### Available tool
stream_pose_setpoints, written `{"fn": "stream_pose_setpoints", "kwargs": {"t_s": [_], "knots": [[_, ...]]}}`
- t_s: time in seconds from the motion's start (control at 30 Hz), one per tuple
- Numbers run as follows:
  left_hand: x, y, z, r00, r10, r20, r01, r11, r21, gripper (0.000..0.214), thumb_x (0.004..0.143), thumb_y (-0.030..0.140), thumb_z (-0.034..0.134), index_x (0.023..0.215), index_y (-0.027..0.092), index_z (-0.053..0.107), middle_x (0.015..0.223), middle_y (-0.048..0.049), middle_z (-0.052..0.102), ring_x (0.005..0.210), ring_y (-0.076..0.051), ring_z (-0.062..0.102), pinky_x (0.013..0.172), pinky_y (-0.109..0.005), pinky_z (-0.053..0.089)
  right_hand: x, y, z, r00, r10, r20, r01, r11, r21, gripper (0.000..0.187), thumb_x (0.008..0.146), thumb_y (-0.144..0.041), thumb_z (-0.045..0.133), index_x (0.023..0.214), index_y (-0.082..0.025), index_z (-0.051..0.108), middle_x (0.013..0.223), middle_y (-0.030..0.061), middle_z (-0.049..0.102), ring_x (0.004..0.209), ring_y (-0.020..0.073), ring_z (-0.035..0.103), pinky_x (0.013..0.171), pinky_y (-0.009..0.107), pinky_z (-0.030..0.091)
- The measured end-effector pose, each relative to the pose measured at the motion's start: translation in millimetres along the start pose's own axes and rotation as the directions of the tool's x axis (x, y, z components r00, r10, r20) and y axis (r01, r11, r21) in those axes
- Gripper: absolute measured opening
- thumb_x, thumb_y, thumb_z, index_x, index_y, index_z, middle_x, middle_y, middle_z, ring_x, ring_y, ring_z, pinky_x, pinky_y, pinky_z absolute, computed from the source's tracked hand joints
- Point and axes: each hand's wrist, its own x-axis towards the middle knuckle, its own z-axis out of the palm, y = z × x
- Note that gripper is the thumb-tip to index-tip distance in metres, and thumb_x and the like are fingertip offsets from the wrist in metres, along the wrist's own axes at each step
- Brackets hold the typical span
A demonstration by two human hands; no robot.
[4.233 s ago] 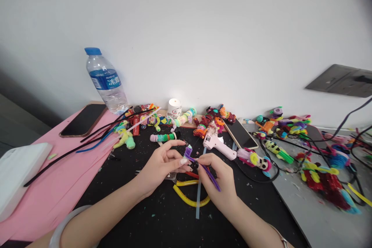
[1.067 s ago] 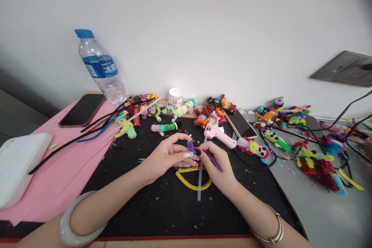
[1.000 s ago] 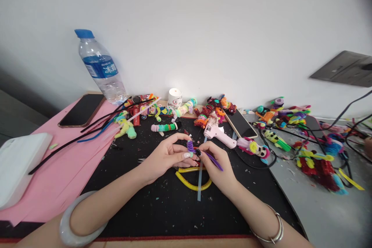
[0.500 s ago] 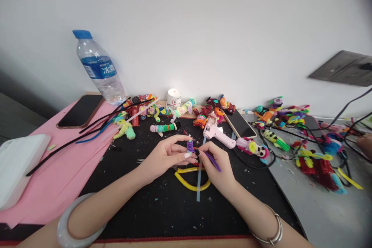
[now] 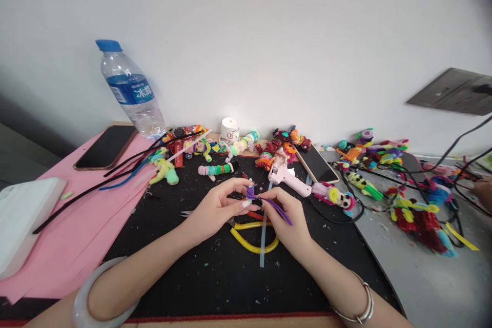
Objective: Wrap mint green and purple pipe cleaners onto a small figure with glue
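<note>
Between my two hands, above the black mat point(image 5: 215, 287), is a small purple coil point(image 5: 250, 192) of wound pipe cleaner. My left hand point(image 5: 225, 205) is closed on the coil, a finger over its top and the thumb low at its side. My right hand point(image 5: 286, 215) pinches a purple pipe cleaner point(image 5: 281, 211) close to the coil, its loose end trailing over the hand. Below them lie pliers with yellow handles point(image 5: 251, 247), partly covered by my hands. A clear glue stick point(image 5: 263, 246) shows in front of the pink glue gun point(image 5: 290, 178).
Several pipe-cleaner figures point(image 5: 165, 170) line the back. A water bottle point(image 5: 130, 87) and a phone point(image 5: 105, 147) stand at left near a white box point(image 5: 28, 220). Another phone point(image 5: 317, 163) and black cables lie right. Another person's hand point(image 5: 483, 192) shows at the right edge.
My hands have barely moved; the fingers shift slightly around the purple coil. The items on the table stay where they were.
</note>
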Motion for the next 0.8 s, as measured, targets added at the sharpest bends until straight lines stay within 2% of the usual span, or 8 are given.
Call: {"fn": "stream_pose_setpoints", "kwargs": {"t_s": [0.17,0.43,0.5,0.63,0.8], "knots": [[0.7,0.8,0.8,1.0,0.006,-0.017,-0.005,0.998,0.065,0.044,0.071,0.022,0.07,0.111,0.024,0.052,0.102,-0.002,0.057,0.083,-0.016,0.066,0.066,-0.021,0.048,-1.1,-1.1,0.5,1.0,0.003,0.01,-0.003,1.0,0.0,0.009,0.084,-0.018,0.052,0.081,-0.019,0.06,0.071,0.0017,0.063,0.061,0.0136,0.058,0.057,0.024,0.046],[-0.7,0.7,2.0,0.996,0.025,-0.083,-0.011,0.986,0.165,0.031,0.073,0.019,0.067,0.101,0.02,0.055,0.075,0.0033,0.057,0.069,-0.013,0.063,0.053,-0.017,0.042,-2.8,-1.5,1.0,0.997,-0.011,0.072,0.011,1.0,0.011,0.008,0.084,-0.018,0.053,0.079,-0.018,0.06,0.071,0.0013,0.064,0.061,0.0127,0.058,0.057,0.023,0.045],[-0.5,-0.3,1.4,0.996,0.026,-0.082,-0.013,0.987,0.157,0.03,0.073,0.018,0.067,0.101,0.02,0.055,0.073,0.0034,0.058,0.071,-0.013,0.064,0.056,-0.018,0.044,-1.9,-1.5,1.1,0.997,-0.004,0.075,0.003,1.0,0.017,0.008,0.084,-0.018,0.053,0.08,-0.018,0.06,0.072,0.0014,0.064,0.062,0.013,0.058,0.057,0.023,0.045],[0.3,-0.2,0.8,0.998,0.005,-0.058,0.0,0.997,0.08,0.031,0.074,0.019,0.067,0.103,0.02,0.053,0.075,0.0027,0.06,0.079,-0.017,0.068,0.071,-0.026,0.051,0.0,-1.0,1.8,0.995,0.039,0.088,-0.044,0.997,0.057,0.009,0.083,-0.018,0.053,0.079,-0.018,0.06,0.073,0.002,0.065,0.064,0.0136,0.059,0.059,0.023,0.046],[-0.2,5.0,2.3,0.997,-0.064,-0.051,0.064,0.998,0.005,0.035,0.072,0.02,0.069,0.103,0.02,0.053,0.073,0.0034,0.059,0.076,-0.018,0.069,0.069,-0.026,0.052,1.5,0.2,1.5,0.987,0.104,0.123,-0.121,0.982,0.143,0.011,0.083,-0.02,0.054,0.074,-0.017,0.059,0.066,0.0,0.061,0.058,0.0116,0.055,0.054,0.022,0.045]]}}
